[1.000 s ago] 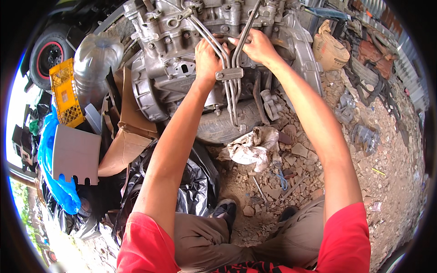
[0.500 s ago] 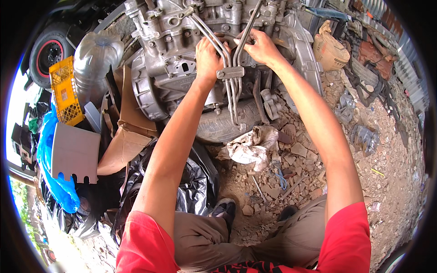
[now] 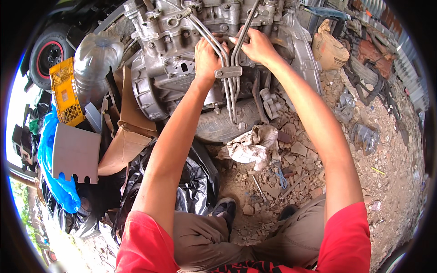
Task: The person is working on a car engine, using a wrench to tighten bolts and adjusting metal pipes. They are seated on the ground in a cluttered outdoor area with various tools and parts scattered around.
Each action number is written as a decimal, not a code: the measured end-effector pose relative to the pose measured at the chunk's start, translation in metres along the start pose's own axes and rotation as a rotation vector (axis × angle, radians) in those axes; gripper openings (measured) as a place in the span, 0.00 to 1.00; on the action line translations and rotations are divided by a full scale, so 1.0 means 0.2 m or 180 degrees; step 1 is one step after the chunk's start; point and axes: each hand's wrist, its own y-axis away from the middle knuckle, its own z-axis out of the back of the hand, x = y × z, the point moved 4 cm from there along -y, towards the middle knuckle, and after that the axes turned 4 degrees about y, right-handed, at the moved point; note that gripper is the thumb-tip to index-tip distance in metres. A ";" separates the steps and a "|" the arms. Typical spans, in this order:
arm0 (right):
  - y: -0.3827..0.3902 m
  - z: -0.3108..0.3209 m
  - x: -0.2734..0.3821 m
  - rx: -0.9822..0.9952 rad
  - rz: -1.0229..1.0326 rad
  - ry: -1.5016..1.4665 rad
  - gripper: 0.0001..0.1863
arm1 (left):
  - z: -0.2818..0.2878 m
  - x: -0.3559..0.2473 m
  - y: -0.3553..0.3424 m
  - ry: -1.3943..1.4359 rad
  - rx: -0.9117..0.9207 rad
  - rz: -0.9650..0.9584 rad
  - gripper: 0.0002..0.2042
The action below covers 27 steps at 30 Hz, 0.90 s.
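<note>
A large grey metal engine [image 3: 170, 84] stands in front of me. A bundle of thin metal pipes [image 3: 231, 98], joined by a small clamp plate [image 3: 229, 72], rises across its front. My left hand [image 3: 209, 58] is closed against the engine, its fingers curled and their tips partly hidden behind the left pipes. On the other side, my right hand [image 3: 257, 46] is closed, thumb and fingers reaching behind the right pipes toward the left hand. What the fingers hold between the pipes is hidden.
Beneath the engine lies a tyre [image 3: 223, 123], with a stained white cloth [image 3: 252, 145] before it. Rubble [image 3: 291, 157] covers the ground. Torn cardboard [image 3: 125, 148], black plastic bags [image 3: 195, 177] and a yellow crate [image 3: 66, 91] are at left; a brown sack [image 3: 330, 49] stands right.
The pipes and their clamp plate have shifted slightly left. My right hand's fingers have moved a little left and up around the right pipes; my left hand stays nearly in place.
</note>
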 end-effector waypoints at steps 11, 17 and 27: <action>0.01 -0.01 0.02 -0.0084 0.0016 0.1149 0.18 | -0.02 0.00 0.02 -0.0048 0.0025 0.0001 0.09; 0.03 0.04 -0.10 0.0192 0.0908 0.0021 0.16 | -0.03 0.00 0.02 -0.0021 0.0049 0.0061 0.10; 0.01 0.06 -0.07 0.0157 0.0888 -0.0371 0.11 | -0.05 -0.01 0.03 -0.0302 0.0006 0.0064 0.07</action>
